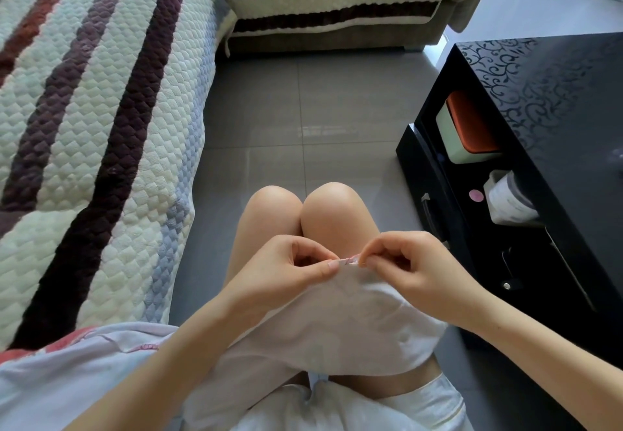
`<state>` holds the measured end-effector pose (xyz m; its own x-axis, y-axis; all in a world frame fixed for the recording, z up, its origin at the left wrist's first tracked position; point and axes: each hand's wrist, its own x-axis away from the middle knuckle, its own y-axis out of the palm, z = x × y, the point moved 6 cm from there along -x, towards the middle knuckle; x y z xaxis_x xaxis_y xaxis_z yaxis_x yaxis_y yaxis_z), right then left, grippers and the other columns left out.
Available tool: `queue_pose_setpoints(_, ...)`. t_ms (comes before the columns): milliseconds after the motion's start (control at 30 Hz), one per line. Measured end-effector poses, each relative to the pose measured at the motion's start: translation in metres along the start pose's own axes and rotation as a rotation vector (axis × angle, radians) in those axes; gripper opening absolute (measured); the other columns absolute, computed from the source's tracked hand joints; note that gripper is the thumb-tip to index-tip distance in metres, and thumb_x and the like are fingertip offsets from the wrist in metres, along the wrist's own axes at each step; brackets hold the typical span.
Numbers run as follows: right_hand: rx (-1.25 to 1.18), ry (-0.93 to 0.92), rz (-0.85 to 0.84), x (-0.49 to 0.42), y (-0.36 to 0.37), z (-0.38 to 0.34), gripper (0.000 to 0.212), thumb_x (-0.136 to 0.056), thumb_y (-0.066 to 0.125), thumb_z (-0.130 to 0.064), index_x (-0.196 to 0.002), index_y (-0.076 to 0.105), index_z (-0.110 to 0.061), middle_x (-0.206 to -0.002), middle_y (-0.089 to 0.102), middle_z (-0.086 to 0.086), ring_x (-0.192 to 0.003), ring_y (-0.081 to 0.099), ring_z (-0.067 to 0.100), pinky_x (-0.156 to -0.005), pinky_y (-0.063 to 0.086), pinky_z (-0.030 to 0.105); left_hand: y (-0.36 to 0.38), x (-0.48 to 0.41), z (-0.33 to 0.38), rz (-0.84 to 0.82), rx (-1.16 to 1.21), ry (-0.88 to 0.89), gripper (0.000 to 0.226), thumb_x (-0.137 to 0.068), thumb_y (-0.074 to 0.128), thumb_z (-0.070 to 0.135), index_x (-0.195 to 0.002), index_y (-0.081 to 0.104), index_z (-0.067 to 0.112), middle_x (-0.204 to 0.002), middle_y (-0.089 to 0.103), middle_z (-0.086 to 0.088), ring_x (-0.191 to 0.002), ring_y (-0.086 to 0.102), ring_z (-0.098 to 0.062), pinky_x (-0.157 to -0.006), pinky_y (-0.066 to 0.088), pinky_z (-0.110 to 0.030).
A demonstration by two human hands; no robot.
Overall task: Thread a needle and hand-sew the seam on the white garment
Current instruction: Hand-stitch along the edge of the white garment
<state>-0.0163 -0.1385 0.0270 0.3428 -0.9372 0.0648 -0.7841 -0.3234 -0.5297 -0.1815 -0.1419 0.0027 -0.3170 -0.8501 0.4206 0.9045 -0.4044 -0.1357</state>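
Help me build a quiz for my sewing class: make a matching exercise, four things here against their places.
1 white cotton garment
2 striped quilted sofa cover
3 orange-lidded pale box
4 right hand

a in the glossy black table's shelf
b over the lap
c on the person's left
d pinching the garment's edge

Pairs: 1-b, 2-c, 3-a, 4-d

White garment (354,316) — striped quilted sofa cover (101,127), black scroll-patterned table (556,100).

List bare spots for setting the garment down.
Free: grey floor between striped sofa cover and black table, beyond the knees; the table's top. Crowded: its shelf with orange-lidded box; lap, left hand and right hand pinching white garment.
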Motion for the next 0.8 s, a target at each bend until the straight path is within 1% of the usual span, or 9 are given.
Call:
queue_pose_setpoints(100,-0.138,0.106,-0.052,-0.001,0.001,0.006,0.022,-0.089,0.06,0.003,-0.08,0.073,-0.012,-0.082,0.074,-0.001,-0.084,0.069,0.015,-0.083,0.054,0.038,0.001,0.0,0.0,-0.037,0.038,-0.006,0.012,-0.088,0.068,0.017,-0.088,0.076,0.008,-0.085,0.075,-0.006,-0.078,0.064,-0.007,-0.076,0.05,-0.024)
queue_pose_setpoints(233,-0.252,0.19,-0.081,-0.002,0.005,0.009,0.026,-0.09,0.056,0.006,-0.076,0.072,-0.01,-0.084,0.073,0.006,-0.089,0.068,0.024,-0.089,0.051,0.041,0.003,0.001,0.0,-0.101,0.108,-0.017,0.011,-0.087,0.067,0.017,-0.087,0.076,0.01,-0.082,0.073,-0.003,-0.078,0.063,-0.008,-0.076,0.049,-0.024)
queue_pose_setpoints(300,-0.299,0.221,-0.092,-0.003,0.006,0.01,0.024,-0.09,0.057,0.005,-0.077,0.071,-0.008,-0.084,0.073,0.007,-0.087,0.067,0.023,-0.089,0.051,0.04,0.005,0.002,0.001,-0.124,0.146,-0.023,0.011,-0.087,0.066,0.016,-0.086,0.075,0.011,-0.082,0.072,-0.003,-0.078,0.063,-0.009,-0.075,0.05,-0.023)
queue_pose_setpoints(400,-0.367,0.24,-0.126,-0.002,0.009,0.008,0.022,-0.091,0.055,0.005,-0.079,0.07,-0.006,-0.078,0.072,-0.001,-0.08,0.065,0.01,-0.079,0.052,0.027,0.006,0.001,0.002,-0.139,0.177,-0.016,0.012,-0.084,0.066,0.019,-0.086,0.075,0.011,-0.081,0.072,-0.002,-0.077,0.063,-0.008,-0.074,0.05,-0.022)
queue_pose_setpoints(500,-0.465,0.266,-0.145,-0.002,0.012,0.007,0.023,-0.093,0.053,0.005,-0.079,0.067,-0.007,-0.074,0.07,-0.006,-0.071,0.061,0.001,-0.063,0.044,0.012,0.007,0.001,0.004,-0.159,0.222,-0.015,0.016,-0.078,0.066,0.026,-0.083,0.075,0.014,-0.08,0.072,-0.001,-0.075,0.064,-0.007,-0.072,0.052,-0.019)
queue_pose_setpoints(633,-0.483,0.225,-0.169,-0.001,0.019,0.005,0.025,-0.094,0.054,0.0,-0.078,0.066,-0.016,-0.072,0.065,-0.007,-0.07,0.055,0.004,-0.065,0.042,0.016,0.01,0.002,0.004,-0.176,0.253,-0.019,0.019,-0.077,0.066,0.025,-0.085,0.075,0.01,-0.08,0.073,-0.004,-0.075,0.066,-0.009,-0.071,0.053,-0.02)
queue_pose_setpoints(700,-0.422,0.177,-0.184,0.0,0.02,0.004,0.018,-0.094,0.057,-0.008,-0.08,0.065,-0.018,-0.067,0.06,-0.007,-0.064,0.051,0.005,-0.06,0.039,0.017,0.01,0.002,0.004,-0.165,0.244,-0.018,0.019,-0.077,0.066,0.025,-0.084,0.074,0.01,-0.079,0.072,-0.003,-0.074,0.066,-0.008,-0.07,0.053,-0.02)
queue_pose_setpoints(767,-0.353,0.145,-0.198,0.0,0.016,0.006,0.009,-0.093,0.058,-0.012,-0.086,0.063,-0.015,-0.062,0.056,-0.004,-0.059,0.048,0.009,-0.055,0.039,0.02,0.009,0.001,0.004,-0.159,0.242,-0.019,0.018,-0.076,0.066,0.025,-0.083,0.075,0.01,-0.079,0.073,-0.003,-0.074,0.065,-0.008,-0.07,0.053,-0.02)
queue_pose_setpoints(800,-0.315,0.13,-0.19,-0.001,0.011,0.008,0.01,-0.093,0.058,-0.007,-0.086,0.062,-0.013,-0.06,0.057,-0.003,-0.058,0.051,0.009,-0.055,0.04,0.02,0.01,0.001,0.004,-0.159,0.248,-0.022,0.018,-0.076,0.067,0.025,-0.082,0.075,0.011,-0.079,0.073,-0.002,-0.074,0.065,-0.008,-0.07,0.053,-0.02)
